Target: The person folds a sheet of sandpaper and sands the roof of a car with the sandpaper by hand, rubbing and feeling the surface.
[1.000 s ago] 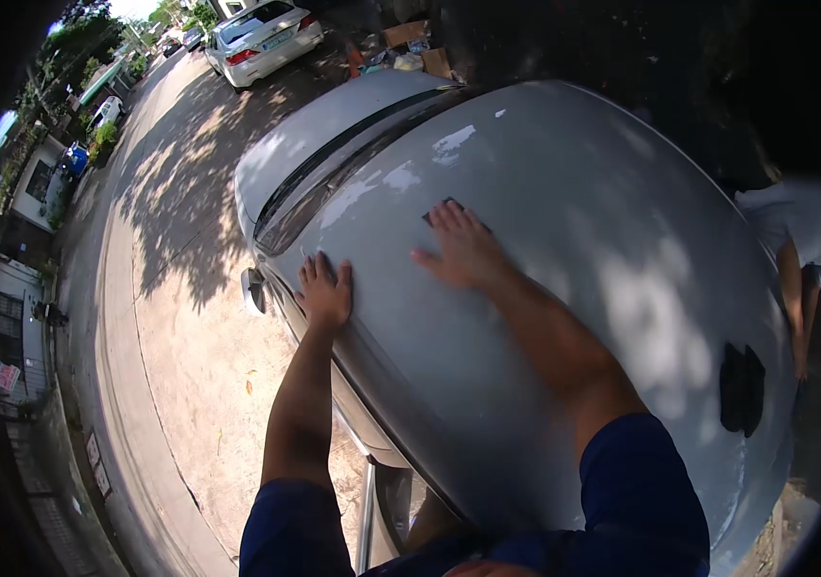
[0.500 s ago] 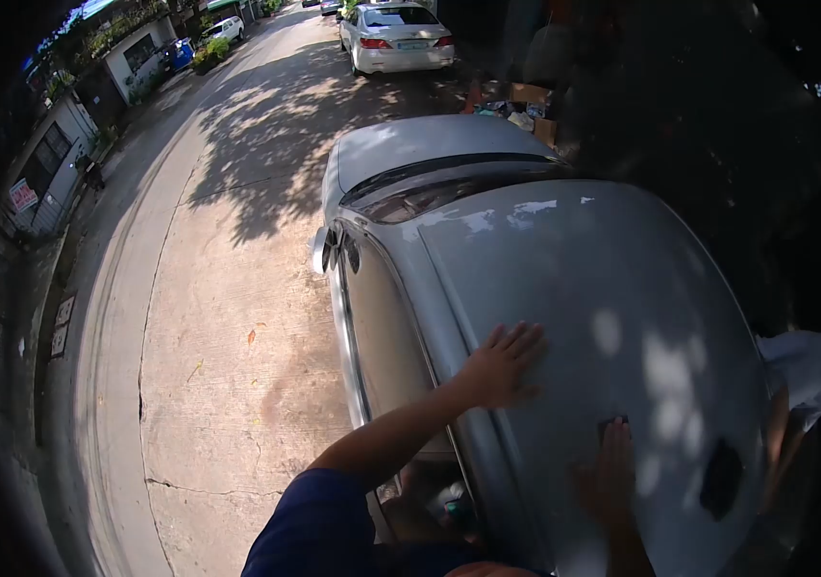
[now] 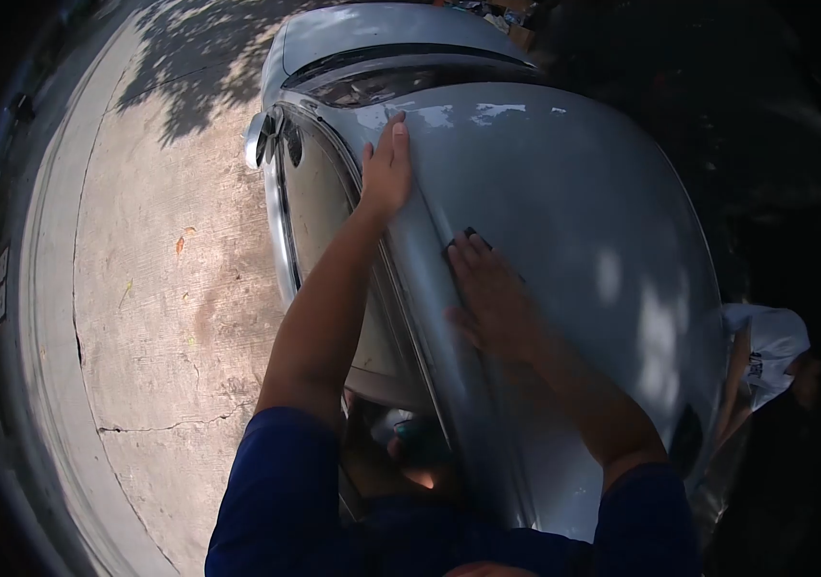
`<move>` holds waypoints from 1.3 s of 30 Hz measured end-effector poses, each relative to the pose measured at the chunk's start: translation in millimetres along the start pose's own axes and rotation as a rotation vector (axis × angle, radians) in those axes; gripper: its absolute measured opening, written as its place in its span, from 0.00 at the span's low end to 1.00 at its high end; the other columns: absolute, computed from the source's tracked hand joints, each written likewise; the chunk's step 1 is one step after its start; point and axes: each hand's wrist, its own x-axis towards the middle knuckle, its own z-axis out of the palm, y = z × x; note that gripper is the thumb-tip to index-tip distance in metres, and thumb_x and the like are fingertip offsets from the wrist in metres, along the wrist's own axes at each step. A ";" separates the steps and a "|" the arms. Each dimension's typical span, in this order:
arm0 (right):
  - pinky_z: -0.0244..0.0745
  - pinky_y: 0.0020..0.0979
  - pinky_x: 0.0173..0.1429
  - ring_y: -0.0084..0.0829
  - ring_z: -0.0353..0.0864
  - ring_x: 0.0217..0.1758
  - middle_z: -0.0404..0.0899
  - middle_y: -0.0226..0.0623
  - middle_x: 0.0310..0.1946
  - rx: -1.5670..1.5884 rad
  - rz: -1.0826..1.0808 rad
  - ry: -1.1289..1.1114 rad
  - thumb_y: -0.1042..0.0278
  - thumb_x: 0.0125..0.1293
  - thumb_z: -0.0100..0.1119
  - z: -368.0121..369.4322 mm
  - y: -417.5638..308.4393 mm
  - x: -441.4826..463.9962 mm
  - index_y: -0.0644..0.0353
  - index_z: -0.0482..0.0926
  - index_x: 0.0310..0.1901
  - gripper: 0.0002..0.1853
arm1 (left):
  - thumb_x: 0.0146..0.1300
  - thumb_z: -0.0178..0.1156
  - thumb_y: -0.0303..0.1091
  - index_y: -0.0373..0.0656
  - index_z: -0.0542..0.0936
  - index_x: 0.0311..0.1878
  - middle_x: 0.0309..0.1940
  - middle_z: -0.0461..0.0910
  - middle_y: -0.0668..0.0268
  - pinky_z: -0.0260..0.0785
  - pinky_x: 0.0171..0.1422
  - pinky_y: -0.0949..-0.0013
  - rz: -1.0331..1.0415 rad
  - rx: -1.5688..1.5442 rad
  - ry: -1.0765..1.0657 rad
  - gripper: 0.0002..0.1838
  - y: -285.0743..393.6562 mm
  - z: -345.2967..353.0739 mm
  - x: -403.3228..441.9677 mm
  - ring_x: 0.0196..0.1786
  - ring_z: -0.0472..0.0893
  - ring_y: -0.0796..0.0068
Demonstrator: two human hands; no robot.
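A grey car roof (image 3: 564,221) fills the middle of the view, with pale patches of light on its right part. My left hand (image 3: 388,173) lies along the roof's left edge near the windshield corner, fingers stretched forward, holding nothing that I can see. Lower and to the right, my right hand (image 3: 502,303) rests palm down on the roof beside the long groove. Under its fingertips sits a small dark pad (image 3: 469,236), mostly covered by the fingers; its material cannot be made out.
A side mirror (image 3: 257,140) sticks out at the left, ahead of the side window (image 3: 319,207). Beyond the windshield (image 3: 382,85) lies the hood (image 3: 401,27). A person in a white shirt (image 3: 771,351) is at the car's right side. Concrete pavement (image 3: 161,317) runs along the left.
My right hand has moved forward and left across the roof with the dark pad. My left hand has shifted forward to the roof's edge. The view has tilted down.
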 end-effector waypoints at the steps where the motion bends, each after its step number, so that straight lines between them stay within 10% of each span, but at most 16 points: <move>1: 0.45 0.53 0.92 0.53 0.51 0.92 0.55 0.58 0.87 -0.003 -0.008 0.023 0.36 0.86 0.38 13.1 16.5 35.0 0.72 0.58 0.84 0.45 | 0.89 0.25 0.61 0.38 0.62 0.86 0.87 0.61 0.49 0.37 0.92 0.43 0.012 -0.080 0.018 0.41 -3.5 -2.0 -0.2 0.90 0.56 0.51; 10: 0.46 0.52 0.92 0.55 0.54 0.90 0.59 0.59 0.85 0.046 0.137 0.117 0.33 0.85 0.36 50.2 93.4 245.8 0.73 0.62 0.82 0.46 | 0.88 0.25 0.63 0.36 0.59 0.87 0.87 0.57 0.46 0.38 0.92 0.42 0.043 -0.061 0.027 0.43 -26.6 0.5 14.3 0.91 0.51 0.46; 15: 0.50 0.54 0.91 0.58 0.56 0.89 0.59 0.63 0.84 -0.013 0.080 0.135 0.34 0.86 0.34 27.1 36.5 73.2 0.78 0.61 0.81 0.47 | 0.87 0.27 0.63 0.37 0.60 0.87 0.88 0.56 0.48 0.39 0.92 0.39 -0.029 0.387 -0.188 0.42 -32.3 -5.5 -1.6 0.91 0.49 0.46; 19: 0.52 0.57 0.89 0.58 0.53 0.91 0.55 0.63 0.86 0.034 0.109 0.027 0.43 0.81 0.55 -29.5 -64.3 -160.9 0.76 0.59 0.82 0.45 | 0.87 0.30 0.62 0.38 0.61 0.86 0.89 0.55 0.50 0.39 0.93 0.39 0.036 0.534 -0.135 0.42 -33.6 0.9 -7.9 0.92 0.49 0.47; 20: 0.50 0.54 0.90 0.54 0.53 0.91 0.57 0.59 0.86 -0.102 0.253 -0.415 0.35 0.79 0.55 -48.5 -92.2 -192.4 0.76 0.58 0.83 0.50 | 0.87 0.29 0.62 0.38 0.62 0.86 0.89 0.55 0.50 0.39 0.93 0.40 0.026 0.502 -0.116 0.42 -32.2 4.6 -13.1 0.92 0.49 0.47; 26: 0.44 0.60 0.91 0.65 0.46 0.91 0.49 0.68 0.87 0.119 0.501 -0.365 0.35 0.80 0.51 -10.5 -156.2 -342.7 0.78 0.54 0.83 0.51 | 0.87 0.27 0.63 0.37 0.64 0.86 0.89 0.57 0.51 0.37 0.94 0.44 0.003 0.322 -0.027 0.43 -17.8 -2.3 -25.0 0.92 0.49 0.49; 39: 0.44 0.50 0.93 0.52 0.47 0.93 0.53 0.56 0.88 0.051 0.001 -0.002 0.32 0.86 0.33 28.1 86.5 190.0 0.70 0.57 0.85 0.46 | 0.87 0.22 0.63 0.35 0.63 0.85 0.88 0.58 0.50 0.33 0.94 0.47 -0.039 0.126 -0.024 0.44 -20.5 -6.1 -29.0 0.92 0.49 0.49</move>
